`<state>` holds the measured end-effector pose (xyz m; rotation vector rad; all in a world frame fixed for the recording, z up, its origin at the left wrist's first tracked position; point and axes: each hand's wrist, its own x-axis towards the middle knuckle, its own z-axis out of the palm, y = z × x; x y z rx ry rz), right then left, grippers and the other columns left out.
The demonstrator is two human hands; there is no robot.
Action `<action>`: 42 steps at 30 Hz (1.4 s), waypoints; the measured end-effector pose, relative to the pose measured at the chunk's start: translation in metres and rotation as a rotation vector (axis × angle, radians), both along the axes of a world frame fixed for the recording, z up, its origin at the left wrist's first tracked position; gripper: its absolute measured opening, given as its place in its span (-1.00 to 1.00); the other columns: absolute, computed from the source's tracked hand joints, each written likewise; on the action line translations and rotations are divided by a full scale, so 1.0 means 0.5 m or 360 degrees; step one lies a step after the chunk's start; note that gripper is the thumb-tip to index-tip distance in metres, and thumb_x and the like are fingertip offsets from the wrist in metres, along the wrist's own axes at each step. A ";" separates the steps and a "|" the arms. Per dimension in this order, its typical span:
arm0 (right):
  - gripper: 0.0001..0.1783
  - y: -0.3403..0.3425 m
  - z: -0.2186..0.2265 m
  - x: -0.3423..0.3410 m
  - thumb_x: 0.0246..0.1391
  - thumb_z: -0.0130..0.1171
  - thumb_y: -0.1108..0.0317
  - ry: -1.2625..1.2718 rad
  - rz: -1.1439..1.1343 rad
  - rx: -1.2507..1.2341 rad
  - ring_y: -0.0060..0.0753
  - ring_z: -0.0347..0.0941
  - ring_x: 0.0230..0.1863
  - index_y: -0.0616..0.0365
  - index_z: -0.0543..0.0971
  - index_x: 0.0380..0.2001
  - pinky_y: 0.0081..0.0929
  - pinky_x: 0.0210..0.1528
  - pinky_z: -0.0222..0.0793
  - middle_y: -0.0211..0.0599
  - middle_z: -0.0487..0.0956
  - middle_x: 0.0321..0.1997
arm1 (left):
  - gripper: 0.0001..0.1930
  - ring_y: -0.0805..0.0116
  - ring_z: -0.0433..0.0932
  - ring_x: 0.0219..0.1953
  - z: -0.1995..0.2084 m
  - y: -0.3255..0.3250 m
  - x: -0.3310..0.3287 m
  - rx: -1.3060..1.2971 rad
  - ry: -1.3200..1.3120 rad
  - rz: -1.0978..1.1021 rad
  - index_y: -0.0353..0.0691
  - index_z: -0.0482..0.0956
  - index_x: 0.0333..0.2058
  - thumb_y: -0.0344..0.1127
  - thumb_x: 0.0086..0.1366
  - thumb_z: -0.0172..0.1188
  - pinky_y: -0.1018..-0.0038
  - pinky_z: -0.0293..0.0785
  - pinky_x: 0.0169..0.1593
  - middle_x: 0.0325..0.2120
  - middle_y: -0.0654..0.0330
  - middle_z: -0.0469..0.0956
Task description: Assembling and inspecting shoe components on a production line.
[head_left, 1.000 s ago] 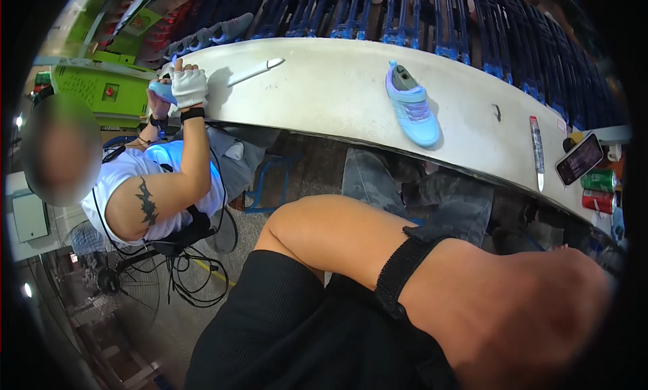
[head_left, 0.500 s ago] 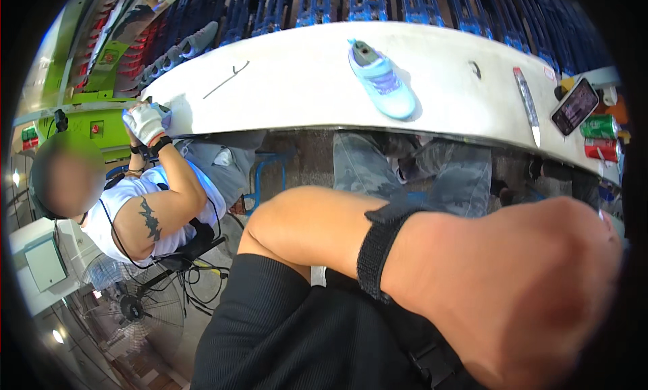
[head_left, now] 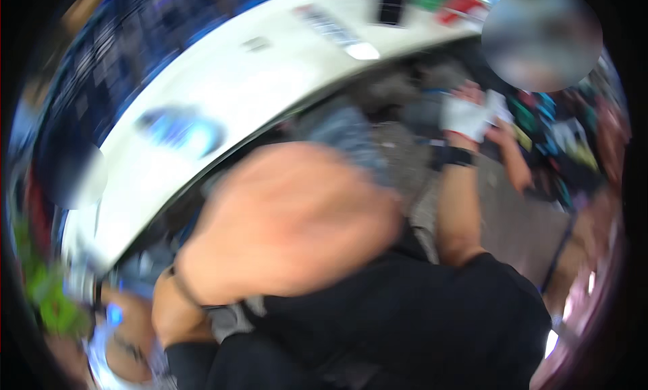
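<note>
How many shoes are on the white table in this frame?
1: a light-blue shoe lies on the left part of the white table. The frame is heavily motion-blurred, so others could be smeared out or hidden.

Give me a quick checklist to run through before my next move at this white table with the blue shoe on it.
1. View sharp enough to act on: not ok, the whole picture is smeared by motion.
2. Blue shoe lying on the white table: ok.
3. Shoe free of any hand: ok, nothing touches it.
4. Bare hand close to the camera is empty: cannot tell, its fingers are blurred, and so is which side it belongs to.
5. White-gloved hand on the right clear of the shoe: ok, it is far to the side, off the tabletop.
</note>
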<state>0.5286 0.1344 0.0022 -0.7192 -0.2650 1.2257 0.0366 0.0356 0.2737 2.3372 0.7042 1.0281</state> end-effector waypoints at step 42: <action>-0.31 -0.065 0.180 -0.492 -0.06 0.67 0.29 -0.2815 0.0436 0.1171 0.00 0.68 0.03 0.08 0.63 0.17 -0.15 0.10 0.59 -0.11 0.69 0.15 | -0.42 -0.01 0.65 0.03 -0.314 -0.100 -0.140 0.0551 0.0107 0.1161 -0.18 0.74 0.02 -0.54 -0.06 0.61 0.15 0.63 0.09 0.01 0.07 0.68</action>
